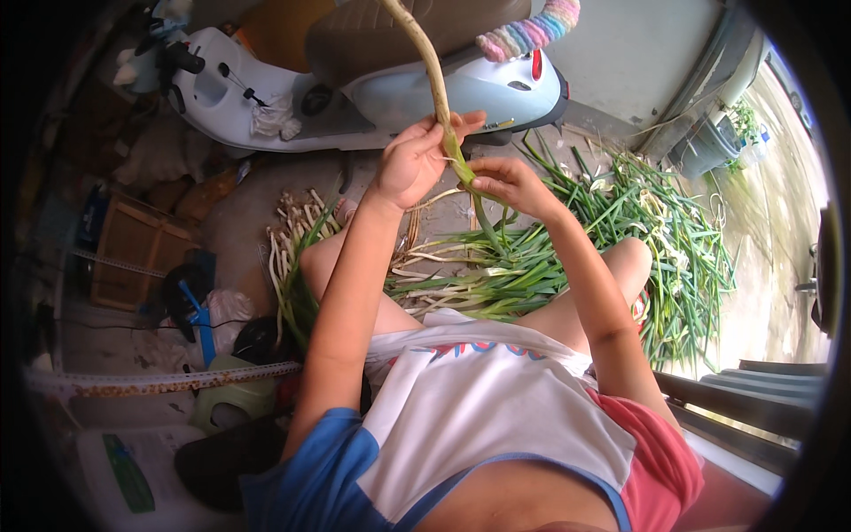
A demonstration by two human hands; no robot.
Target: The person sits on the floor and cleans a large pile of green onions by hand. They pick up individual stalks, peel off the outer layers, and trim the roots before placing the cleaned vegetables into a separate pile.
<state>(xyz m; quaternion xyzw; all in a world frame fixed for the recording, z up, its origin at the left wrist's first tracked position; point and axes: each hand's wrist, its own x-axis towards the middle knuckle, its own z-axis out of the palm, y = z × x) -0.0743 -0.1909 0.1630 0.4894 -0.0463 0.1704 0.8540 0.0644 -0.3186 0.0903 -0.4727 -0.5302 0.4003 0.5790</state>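
My left hand (413,159) holds a long scallion stalk (435,83) between thumb and fingers, its pale end pointing up and away. Lower down, where the stalk turns green, my right hand (508,185) pinches a leaf at the fork. The green leaves hang toward the ground. Below my hands a row of scallions (479,276) lies between my legs, white ends to the left. A bundle of scallions (289,246) rests by my left knee, and a large heap of green scallion leaves (671,246) spreads on the right.
A pale blue scooter (392,100) stands just beyond my hands. On the left are a wooden crate (126,249), a perforated metal shelf rail (166,382) and a green plastic stool (236,392). A grey bucket (708,143) sits by the doorway at far right.
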